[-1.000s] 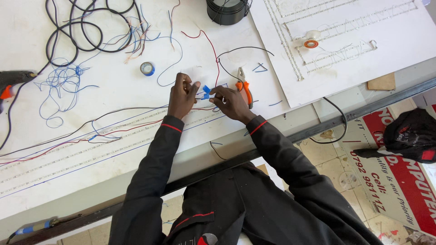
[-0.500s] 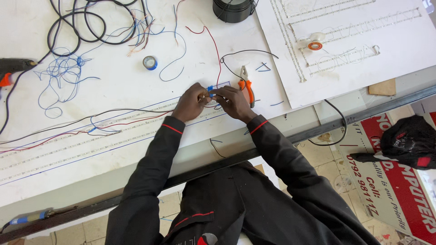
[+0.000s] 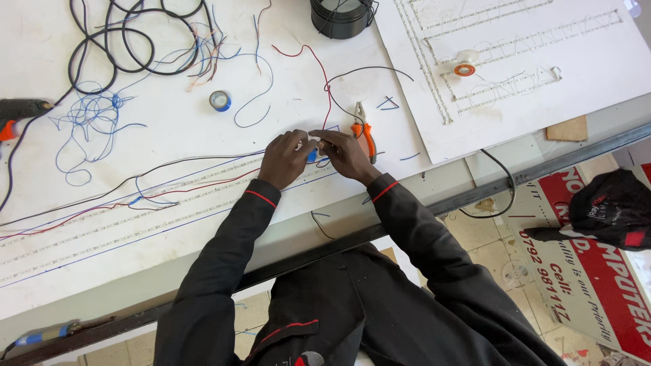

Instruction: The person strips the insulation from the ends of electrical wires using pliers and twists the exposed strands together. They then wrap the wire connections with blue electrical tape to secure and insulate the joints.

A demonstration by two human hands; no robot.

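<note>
My left hand [image 3: 285, 159] and my right hand [image 3: 346, 152] meet fingertip to fingertip over the white table [image 3: 169, 81]. Between them they pinch a small blue piece [image 3: 312, 155] where thin red, blue and black wires [image 3: 169, 193] run along pale strips on the table. What the blue piece is, I cannot tell; the fingers hide most of it. Orange-handled pliers [image 3: 365, 131] lie just right of my right hand. A blue tape roll [image 3: 220, 101] lies a little beyond my left hand.
Black cable loops [image 3: 129, 41] and a blue wire tangle [image 3: 88, 125] fill the far left, beside a glue gun [image 3: 17, 112]. A black wire coil [image 3: 342, 15] stands at the back. A white board [image 3: 576, 74] with strips and a small orange-and-white tape roll [image 3: 464, 68] lies right. A black bag [image 3: 614, 207] sits on the floor.
My hands, slightly apart a second ago, have closed together on the small blue piece and stay there. The view has shifted a little.
</note>
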